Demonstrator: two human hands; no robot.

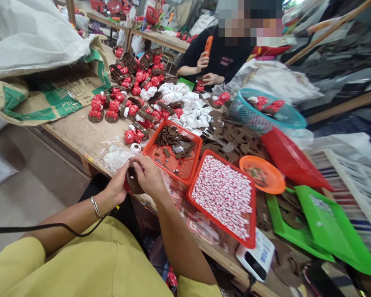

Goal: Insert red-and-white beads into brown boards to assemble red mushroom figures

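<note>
My left hand (117, 185) and my right hand (148, 175) are closed together on a small brown round base with a red part (132, 181), held at the near edge of the wooden table (83, 136). The right fingers pinch its top edge. Right behind the hands stands a red mesh tray of brown pieces (173, 150). To its right a second red tray (224, 196) holds several small white-and-red pieces. A silver bangle sits on my left wrist.
Finished red figures on brown bases (132, 95) and white parts (185, 105) cover the table's far side. A teal basket (264, 113), orange bowl (261, 175), red and green trays (312, 227) lie right. A person in black (219, 57) sits opposite. A sack (49, 95) lies left.
</note>
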